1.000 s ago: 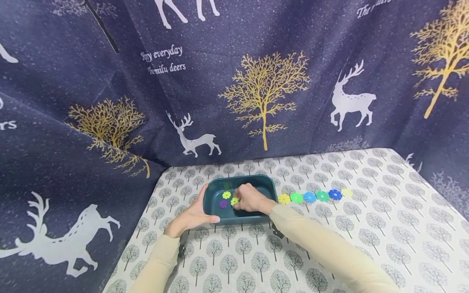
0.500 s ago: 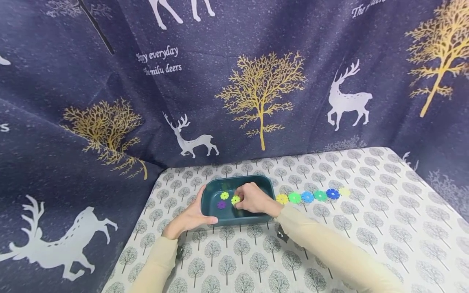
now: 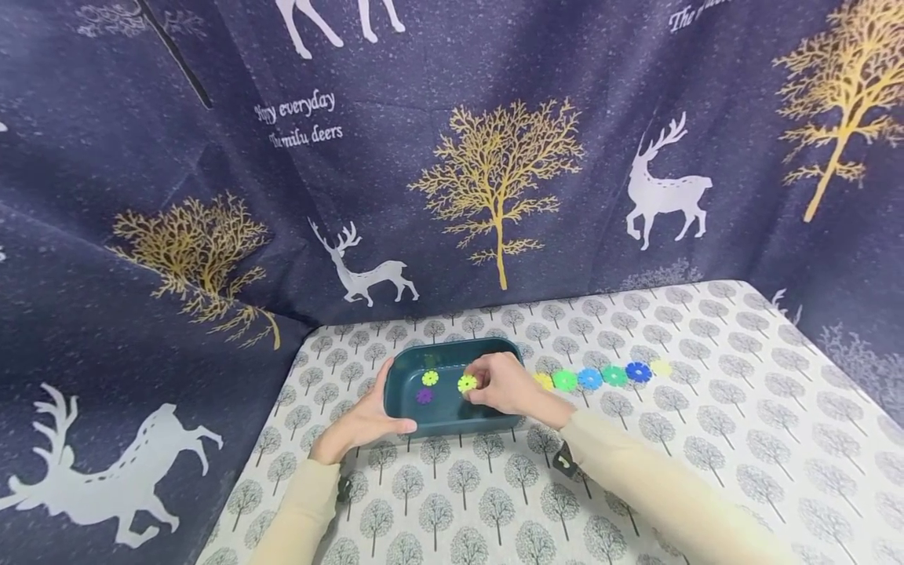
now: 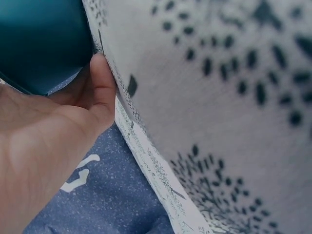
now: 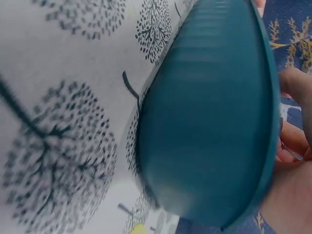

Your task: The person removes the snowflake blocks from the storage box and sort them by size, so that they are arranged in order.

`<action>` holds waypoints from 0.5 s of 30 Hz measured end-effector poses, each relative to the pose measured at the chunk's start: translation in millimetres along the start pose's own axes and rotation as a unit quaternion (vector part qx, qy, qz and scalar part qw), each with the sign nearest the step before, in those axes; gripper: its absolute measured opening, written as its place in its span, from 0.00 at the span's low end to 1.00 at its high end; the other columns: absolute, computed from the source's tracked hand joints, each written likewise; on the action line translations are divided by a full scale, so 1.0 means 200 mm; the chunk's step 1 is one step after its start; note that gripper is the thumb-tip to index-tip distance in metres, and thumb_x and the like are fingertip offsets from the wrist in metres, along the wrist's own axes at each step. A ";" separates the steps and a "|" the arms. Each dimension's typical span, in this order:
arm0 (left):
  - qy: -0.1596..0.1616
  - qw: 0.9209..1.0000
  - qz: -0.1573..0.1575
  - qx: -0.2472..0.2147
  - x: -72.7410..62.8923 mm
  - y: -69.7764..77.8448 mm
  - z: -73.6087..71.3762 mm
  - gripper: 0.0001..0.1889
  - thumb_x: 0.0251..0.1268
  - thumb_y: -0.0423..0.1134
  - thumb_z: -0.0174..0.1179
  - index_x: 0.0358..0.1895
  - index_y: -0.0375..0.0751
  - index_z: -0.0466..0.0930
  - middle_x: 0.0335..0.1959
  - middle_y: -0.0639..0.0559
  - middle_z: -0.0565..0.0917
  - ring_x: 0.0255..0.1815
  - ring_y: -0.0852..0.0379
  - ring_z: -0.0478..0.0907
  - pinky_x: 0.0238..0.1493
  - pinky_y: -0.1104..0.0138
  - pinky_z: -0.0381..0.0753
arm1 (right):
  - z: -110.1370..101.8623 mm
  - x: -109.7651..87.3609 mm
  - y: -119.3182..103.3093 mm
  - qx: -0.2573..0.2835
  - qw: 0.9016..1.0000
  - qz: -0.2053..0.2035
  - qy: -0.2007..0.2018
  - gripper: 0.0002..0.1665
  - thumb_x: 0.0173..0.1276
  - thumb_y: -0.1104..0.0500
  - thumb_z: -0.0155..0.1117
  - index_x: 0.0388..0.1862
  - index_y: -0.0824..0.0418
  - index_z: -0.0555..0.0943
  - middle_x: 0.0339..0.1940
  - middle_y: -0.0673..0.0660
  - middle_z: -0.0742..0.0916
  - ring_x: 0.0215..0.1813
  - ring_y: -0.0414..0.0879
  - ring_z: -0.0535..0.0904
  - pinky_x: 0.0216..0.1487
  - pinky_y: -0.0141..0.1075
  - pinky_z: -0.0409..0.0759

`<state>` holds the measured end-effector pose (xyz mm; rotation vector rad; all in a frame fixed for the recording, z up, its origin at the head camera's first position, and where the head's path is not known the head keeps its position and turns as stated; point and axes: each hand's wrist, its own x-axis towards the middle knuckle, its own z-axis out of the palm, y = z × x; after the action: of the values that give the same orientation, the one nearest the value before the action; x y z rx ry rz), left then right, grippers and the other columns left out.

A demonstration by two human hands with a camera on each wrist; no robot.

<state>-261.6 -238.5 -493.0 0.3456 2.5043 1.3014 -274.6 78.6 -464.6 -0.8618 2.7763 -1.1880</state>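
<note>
Head view: pinching a yellow-green flower piece, right grip inside the teal tray; left grip holds the tray's left end. Purple piece and second yellow-green one lie in it; row of coloured pieces sits right, on the surface. Left wrist: my hand's against the tray. Right wrist: fingers past the rim, pinched piece hidden.

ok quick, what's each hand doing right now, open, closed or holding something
Left hand: holding the left end of the teal bin.
Right hand: closed, pinching a yellow-green flower piece.
</note>
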 end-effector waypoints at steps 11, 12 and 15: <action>0.000 1.000 -0.020 -0.007 -0.01 0.00 0.00 0.79 0.50 0.47 0.85 0.91 0.50 0.24 0.90 0.27 0.50 0.90 0.25 0.48 0.88 0.28 0.47 | -0.15 -0.12 0.04 0.040 0.999 0.022 0.022 0.26 0.66 0.60 0.80 0.60 0.71 0.88 0.32 0.50 0.87 0.32 0.35 0.80 0.36 0.28 0.80; 0.000 1.000 -0.019 -0.006 -0.01 0.00 0.00 0.79 0.50 0.48 0.86 0.91 0.49 0.24 0.90 0.27 0.50 0.90 0.25 0.48 0.87 0.28 0.48 | -0.16 -0.13 0.05 0.041 0.999 0.023 0.027 0.26 0.66 0.60 0.80 0.60 0.72 0.88 0.32 0.50 0.87 0.32 0.35 0.79 0.36 0.27 0.80; -0.002 1.000 -0.014 -0.006 0.00 -0.01 0.00 0.79 0.50 0.47 0.85 0.91 0.48 0.23 0.90 0.27 0.50 0.90 0.24 0.48 0.87 0.28 0.49 | -0.20 -0.16 0.08 0.051 0.997 0.031 0.042 0.24 0.65 0.61 0.79 0.58 0.71 0.89 0.31 0.50 0.87 0.31 0.36 0.78 0.33 0.27 0.78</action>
<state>-261.5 -239.6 -494.1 0.3092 2.4878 1.3032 -262.5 129.7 -452.9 -0.7281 2.7545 -1.3729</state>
